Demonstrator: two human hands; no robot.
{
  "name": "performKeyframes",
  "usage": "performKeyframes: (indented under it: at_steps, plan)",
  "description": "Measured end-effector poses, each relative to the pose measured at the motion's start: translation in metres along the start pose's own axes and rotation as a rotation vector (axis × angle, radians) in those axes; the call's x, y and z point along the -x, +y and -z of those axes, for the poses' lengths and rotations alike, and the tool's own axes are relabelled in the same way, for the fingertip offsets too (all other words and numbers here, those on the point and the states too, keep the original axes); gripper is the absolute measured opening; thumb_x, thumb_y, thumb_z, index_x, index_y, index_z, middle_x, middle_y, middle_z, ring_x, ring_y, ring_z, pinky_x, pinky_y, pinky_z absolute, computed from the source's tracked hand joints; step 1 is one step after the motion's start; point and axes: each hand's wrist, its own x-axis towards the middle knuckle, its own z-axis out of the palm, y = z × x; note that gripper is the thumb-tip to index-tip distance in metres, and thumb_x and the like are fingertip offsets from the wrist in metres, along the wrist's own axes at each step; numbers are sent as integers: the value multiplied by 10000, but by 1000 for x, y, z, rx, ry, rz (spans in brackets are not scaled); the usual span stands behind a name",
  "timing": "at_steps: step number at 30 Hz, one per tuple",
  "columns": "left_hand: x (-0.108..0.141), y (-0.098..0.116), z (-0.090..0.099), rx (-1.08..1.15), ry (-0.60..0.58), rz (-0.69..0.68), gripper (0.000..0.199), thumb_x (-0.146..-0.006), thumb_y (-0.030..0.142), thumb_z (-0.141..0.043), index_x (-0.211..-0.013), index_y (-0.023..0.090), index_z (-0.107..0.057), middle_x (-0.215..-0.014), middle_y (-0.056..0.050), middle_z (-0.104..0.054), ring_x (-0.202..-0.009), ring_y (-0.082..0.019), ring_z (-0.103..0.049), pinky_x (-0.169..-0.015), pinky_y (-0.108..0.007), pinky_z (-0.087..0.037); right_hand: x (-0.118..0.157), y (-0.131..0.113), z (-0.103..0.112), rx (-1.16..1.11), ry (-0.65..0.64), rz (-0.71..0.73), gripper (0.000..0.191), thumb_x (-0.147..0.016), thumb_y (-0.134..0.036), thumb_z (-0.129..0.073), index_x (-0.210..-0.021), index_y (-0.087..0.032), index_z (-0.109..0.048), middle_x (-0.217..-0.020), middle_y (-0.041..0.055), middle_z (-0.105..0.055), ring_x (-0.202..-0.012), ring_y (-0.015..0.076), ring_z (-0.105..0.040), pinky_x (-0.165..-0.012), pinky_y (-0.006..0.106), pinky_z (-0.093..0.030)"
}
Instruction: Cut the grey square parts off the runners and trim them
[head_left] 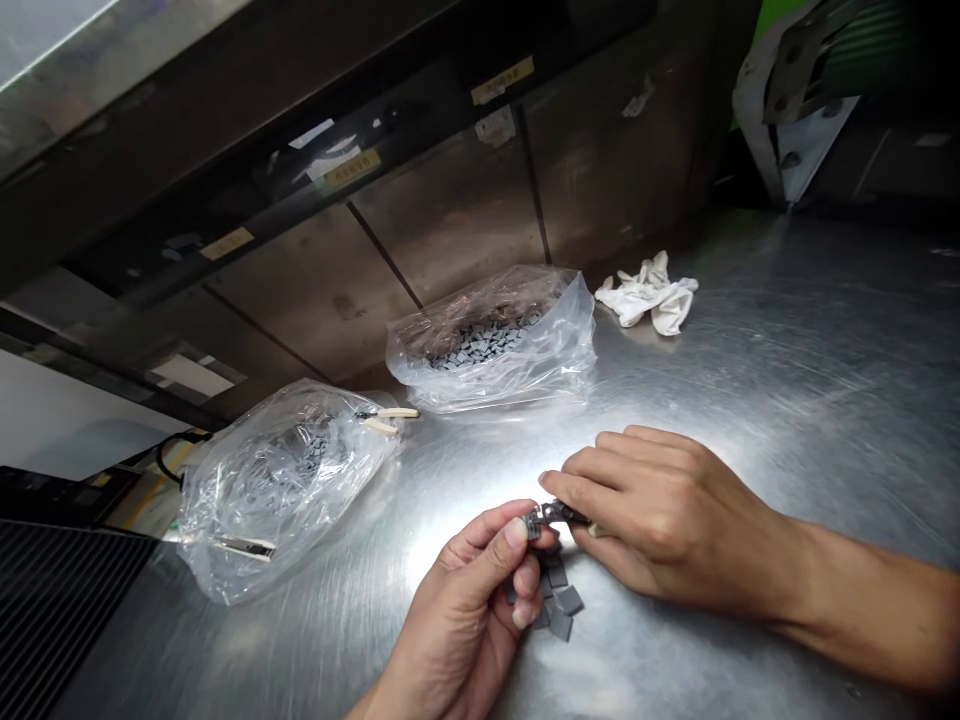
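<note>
Low in the middle of the view, my left hand (480, 590) pinches a small dark grey piece (533, 524) between thumb and fingertips. My right hand (660, 505) is closed around a small dark tool (561, 512), whose metal tip meets the piece at the left fingertips. Most of the tool's handle is hidden in the right palm. Several flat grey square pieces (560, 603) lie loosely on the metal table just under and beside my left hand, partly covered by it.
A clear bag (510, 375) of grey pieces stands behind my hands. Another clear bag (247, 500) lies left, with pale-handled pliers (394, 413) at its edge and a metal tool (247, 546) on it. A crumpled white glove (649, 295) rests on the metal table (825, 420).
</note>
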Motion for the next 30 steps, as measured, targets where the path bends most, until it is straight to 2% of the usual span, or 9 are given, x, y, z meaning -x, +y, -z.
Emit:
performKeyframes:
  at_steps: [5,16,22,30]
  plan:
    - [-1,0,-1,11,25,-3,222,-716,187,-879,-901,109,-786,-788,-67,-704,-549,-42,-512,-465,-133,-424,0,-1,-1,50,13,27,162,-923,-165,-541,-838,-181,-679,-712,10,-589,-642,199,-474,-621,366,-291]
    - [-2,1,-1,12,42,-7,239,-681,188,-902,-876,105,-791,-770,-60,-704,-548,-41,-509,-470,-133,-423,3,-3,-1,80,4,39,149,-890,-108,-565,-870,-174,-697,-698,5,-574,-619,204,-468,-604,371,-257]
    - [-3,0,-2,14,49,-17,237,-675,183,-906,-866,98,-795,-777,-60,-705,-552,-38,-509,-476,-131,-424,2,-3,-3,80,4,30,184,-900,-102,-548,-956,-159,-714,-711,8,-596,-624,202,-493,-605,366,-262]
    - [-4,0,-1,4,54,-15,235,-662,182,-914,-847,96,-797,-754,-54,-699,-537,-32,-489,-470,-129,-417,4,-2,-3,93,4,44,208,-923,-94,-515,-948,-152,-713,-676,1,-577,-584,194,-489,-580,365,-272]
